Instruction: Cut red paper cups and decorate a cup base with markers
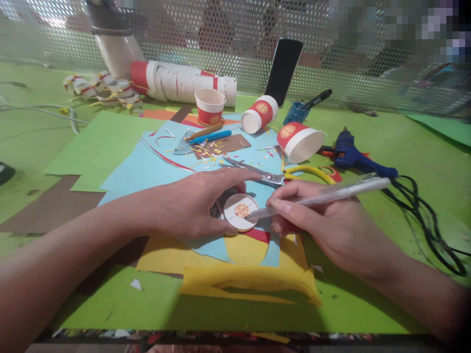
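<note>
My left hand curls round the left side of a small round white disc with an orange-yellow pattern at its centre. Thumb and fingers keep it in place over the coloured paper. In my right hand is a pale, clear-barrelled pen, its tip touching the disc near the pattern. Thin lines show on the disc's face. Just beyond the hands lie scissors with yellow handles, blades pointing left. A dark object under my left hand is mostly hidden.
Behind lie a stack of paper cups, an upright cup, two tipped cups and a phone leaning on the mesh. A blue glue gun with black cord is at right. Yellow paper scraps lie in front.
</note>
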Demonstrator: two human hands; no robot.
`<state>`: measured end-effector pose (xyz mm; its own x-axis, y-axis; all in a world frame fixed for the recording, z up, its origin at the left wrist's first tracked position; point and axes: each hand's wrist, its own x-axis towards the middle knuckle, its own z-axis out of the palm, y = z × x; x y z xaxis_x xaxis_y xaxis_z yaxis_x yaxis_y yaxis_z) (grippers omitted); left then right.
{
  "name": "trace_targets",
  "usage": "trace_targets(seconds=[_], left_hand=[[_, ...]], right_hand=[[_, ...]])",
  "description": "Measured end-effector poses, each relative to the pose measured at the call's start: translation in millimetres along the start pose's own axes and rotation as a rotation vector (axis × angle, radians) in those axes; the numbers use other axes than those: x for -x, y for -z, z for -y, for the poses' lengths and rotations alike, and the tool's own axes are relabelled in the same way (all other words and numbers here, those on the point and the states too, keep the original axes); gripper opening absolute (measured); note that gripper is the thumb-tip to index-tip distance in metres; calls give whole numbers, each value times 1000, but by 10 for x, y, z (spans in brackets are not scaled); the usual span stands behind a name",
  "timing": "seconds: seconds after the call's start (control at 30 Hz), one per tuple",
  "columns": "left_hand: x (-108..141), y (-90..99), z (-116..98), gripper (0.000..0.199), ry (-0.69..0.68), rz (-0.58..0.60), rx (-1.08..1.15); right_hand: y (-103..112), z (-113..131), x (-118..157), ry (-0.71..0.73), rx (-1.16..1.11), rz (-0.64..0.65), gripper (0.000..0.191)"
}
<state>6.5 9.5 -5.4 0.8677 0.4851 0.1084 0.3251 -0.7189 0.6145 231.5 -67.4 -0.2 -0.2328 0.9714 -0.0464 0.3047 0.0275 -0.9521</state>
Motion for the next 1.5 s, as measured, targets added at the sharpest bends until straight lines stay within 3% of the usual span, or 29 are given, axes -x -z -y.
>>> trace_targets(seconds=[1.5], left_hand=[[4,7,16,66,-23,-10,-30]], right_hand=[[-13,4,-14,1,13,-12,14]])
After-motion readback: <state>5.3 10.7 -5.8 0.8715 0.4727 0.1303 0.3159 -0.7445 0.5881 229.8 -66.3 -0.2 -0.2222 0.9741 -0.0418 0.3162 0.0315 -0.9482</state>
